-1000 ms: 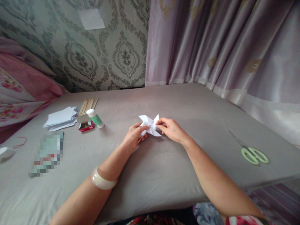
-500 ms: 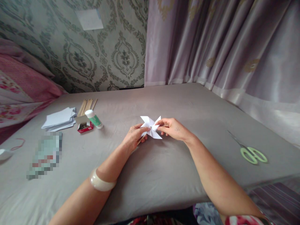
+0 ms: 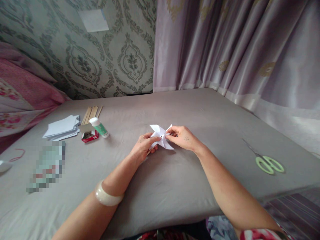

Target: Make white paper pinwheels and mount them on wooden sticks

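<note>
As the left hand (image 3: pixel 145 144) grips it, the pointed paper pinwheel (image 3: pixel 165 143) splays.

Looking out from the person's own head, facing forward and tilting down across the grey cloth-covered surface (image 3: pixel 175 193), taking in both forearms (image 3: pixel 120 176) from the bottom edge up. Viewing from fairly near, catching the left hand (image 3: pixel 145 145) and the right hand (image 3: pixel 186 138) from above and behind, close to the middle of the frame. Spanning widely from the pink fabric (image 3: pixel 40 85) at the left edge to the green-handled scissors (image 3: pixel 269 163) on the right, and reaching beyond the surface's far edge to the patterned wall (image 3: pixel 107 66) and the lilac curtain (image 3: pixel 195 43) at the top.
</note>
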A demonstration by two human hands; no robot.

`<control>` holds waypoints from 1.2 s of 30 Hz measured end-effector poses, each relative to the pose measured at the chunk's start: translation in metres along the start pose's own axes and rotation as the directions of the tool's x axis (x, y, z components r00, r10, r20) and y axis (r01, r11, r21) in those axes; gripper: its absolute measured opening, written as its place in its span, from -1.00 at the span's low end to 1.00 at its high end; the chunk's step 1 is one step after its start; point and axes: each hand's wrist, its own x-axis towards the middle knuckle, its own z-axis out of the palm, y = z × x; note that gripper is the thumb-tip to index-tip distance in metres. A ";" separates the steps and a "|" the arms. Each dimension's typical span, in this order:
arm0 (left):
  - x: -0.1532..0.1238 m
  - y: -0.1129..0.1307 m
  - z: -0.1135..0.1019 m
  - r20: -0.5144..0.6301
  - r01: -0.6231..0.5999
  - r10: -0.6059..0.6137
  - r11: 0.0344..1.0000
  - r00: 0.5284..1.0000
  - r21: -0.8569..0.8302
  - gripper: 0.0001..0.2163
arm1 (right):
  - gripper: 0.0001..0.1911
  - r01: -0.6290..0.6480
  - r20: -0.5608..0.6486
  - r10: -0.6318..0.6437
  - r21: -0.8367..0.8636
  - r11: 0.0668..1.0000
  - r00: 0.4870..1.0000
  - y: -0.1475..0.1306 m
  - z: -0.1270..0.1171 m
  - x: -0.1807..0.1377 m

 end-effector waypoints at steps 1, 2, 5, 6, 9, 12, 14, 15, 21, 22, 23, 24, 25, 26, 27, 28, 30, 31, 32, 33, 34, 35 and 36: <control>0.000 0.000 0.000 -0.004 0.000 0.000 1.000 1.000 0.002 -0.84 | -0.85 -0.002 -0.007 0.002 -0.005 1.000 1.000 -0.001 0.000 0.000; -0.001 0.000 0.000 -0.012 0.003 -0.003 1.000 1.000 0.002 -0.84 | -0.84 0.001 -0.009 -0.001 -0.004 1.000 1.000 -0.001 0.000 -0.001; -0.002 0.001 0.000 -0.044 0.020 -0.020 1.000 0.999 0.001 -0.81 | -0.76 0.009 0.005 -0.009 0.010 1.000 1.000 -0.002 -0.002 -0.001; -0.002 0.001 0.000 -0.049 0.021 -0.021 1.000 0.999 0.001 -0.80 | -0.73 0.000 -0.019 0.000 0.001 1.000 1.000 -0.002 -0.003 -0.001; -0.003 0.001 0.001 -0.043 -0.013 0.014 1.000 0.999 0.009 -0.81 | -0.74 -0.015 -0.228 -0.001 -0.067 0.998 0.974 -0.003 -0.006 0.001; -0.005 0.000 0.004 -0.050 -0.046 0.048 0.998 0.998 0.043 -0.83 | -0.78 0.053 -0.400 -0.098 -0.121 0.991 0.911 -0.005 -0.006 0.003; -0.007 -0.001 0.006 -0.051 -0.046 0.050 0.995 0.997 0.085 -0.83 | -0.80 0.105 -0.410 -0.161 -0.155 0.982 0.898 -0.007 -0.004 0.004; -0.008 -0.001 0.007 -0.045 -0.048 0.053 0.993 0.998 0.106 -0.84 | -0.80 0.125 -0.398 -0.187 -0.177 0.976 0.898 -0.007 -0.003 0.004; -0.015 -0.004 0.014 -0.024 -0.116 0.122 0.977 0.992 0.177 -0.87 | -0.83 0.134 -0.324 -0.246 -0.330 0.934 0.913 -0.013 0.008 -0.001; -0.015 -0.004 0.015 -0.025 -0.122 0.129 0.976 0.991 0.178 -0.88 | -0.83 0.123 -0.319 -0.242 -0.351 0.928 0.916 -0.014 0.010 -0.002; -0.016 -0.004 0.015 -0.026 -0.125 0.132 0.976 0.991 0.176 -0.88 | -0.84 0.111 -0.315 -0.237 -0.368 0.923 0.919 -0.015 0.011 -0.003; -0.016 -0.005 0.015 -0.029 -0.126 0.133 0.977 0.991 0.174 -0.89 | -0.84 0.101 -0.314 -0.232 -0.382 0.919 0.921 -0.016 0.013 -0.004; -0.015 -0.005 0.015 -0.033 -0.126 0.133 0.977 0.991 0.172 -0.89 | -0.84 0.094 -0.313 -0.230 -0.394 0.914 0.922 -0.017 0.015 -0.004; -0.015 -0.005 0.015 -0.036 -0.123 0.131 0.978 0.991 0.171 -0.90 | -0.84 0.090 -0.313 -0.231 -0.406 0.910 0.921 -0.019 0.016 -0.005; -0.014 -0.006 0.015 -0.042 -0.121 0.130 0.978 0.991 0.171 -0.90 | -0.84 0.088 -0.315 -0.235 -0.417 0.905 0.920 -0.020 0.017 -0.006; -0.014 -0.006 0.014 -0.048 -0.119 0.129 0.978 0.991 0.171 -0.90 | -0.85 0.089 -0.316 -0.241 -0.429 0.899 0.918 -0.021 0.018 -0.007; -0.013 -0.006 0.014 -0.058 -0.115 0.126 0.979 0.990 0.171 -0.91 | -0.85 0.096 -0.317 -0.262 -0.456 0.885 0.911 -0.022 0.018 -0.008; -0.013 -0.006 0.013 -0.062 -0.112 0.124 0.979 0.990 0.171 -0.91 | -0.86 0.102 -0.316 -0.273 -0.467 0.878 0.908 -0.023 0.019 -0.008; -0.013 -0.006 0.013 -0.066 -0.107 0.120 0.979 0.991 0.174 -0.92 | -0.86 0.108 -0.313 -0.283 -0.476 0.873 0.906 -0.023 0.019 -0.009; -0.013 -0.005 0.013 -0.071 -0.101 0.115 0.979 0.991 0.177 -0.92 | -0.85 0.115 -0.306 -0.291 -0.483 0.868 0.907 -0.024 0.019 -0.009; -0.013 -0.005 0.013 -0.076 -0.096 0.111 0.979 0.991 0.180 -0.92 | -0.85 0.121 -0.296 -0.295 -0.491 0.863 0.908 -0.025 0.019 -0.010; -0.013 -0.005 0.013 -0.082 -0.092 0.108 0.979 0.991 0.182 -0.92 | -0.84 0.124 -0.285 -0.297 -0.499 0.857 0.911 -0.025 0.019 -0.010; -0.013 -0.005 0.014 -0.085 -0.091 0.108 0.979 0.990 0.183 -0.93 | -0.83 0.126 -0.273 -0.299 -0.509 0.851 0.914 -0.026 0.020 -0.011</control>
